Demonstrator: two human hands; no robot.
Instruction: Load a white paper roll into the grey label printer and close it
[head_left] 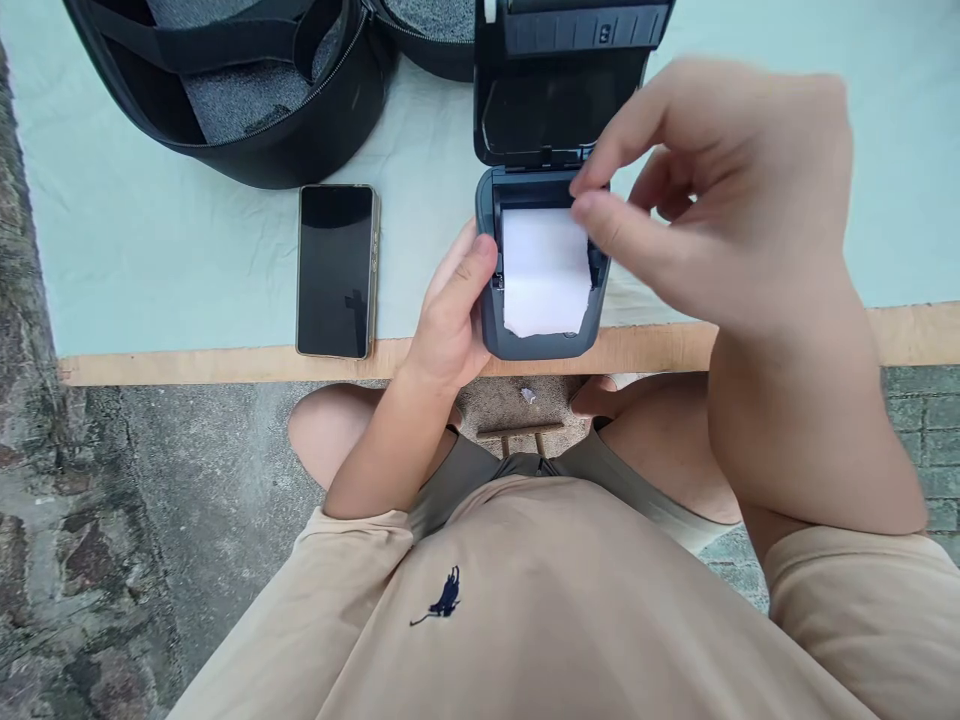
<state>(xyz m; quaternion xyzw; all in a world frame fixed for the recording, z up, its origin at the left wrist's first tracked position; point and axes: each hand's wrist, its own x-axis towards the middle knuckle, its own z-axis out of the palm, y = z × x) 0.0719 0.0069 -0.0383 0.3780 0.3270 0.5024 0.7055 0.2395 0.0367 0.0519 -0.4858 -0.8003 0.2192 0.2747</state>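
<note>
My left hand grips the left side of a dark portable printer, its thumb on the rim. The printer's black lid stands open toward the far side. A white paper roll with a torn front edge lies in the compartment. Over the far right corner of that compartment is my right hand, slightly blurred, with thumb and index finger pinched together. Whatever may be between those fingertips is too small to make out. The right hand hides part of the printer's right side.
A smartphone lies dark on the pale green tabletop, left of the printer. Behind it is an open black zip case with grey foam, its other half beside it. The wooden table edge runs in front.
</note>
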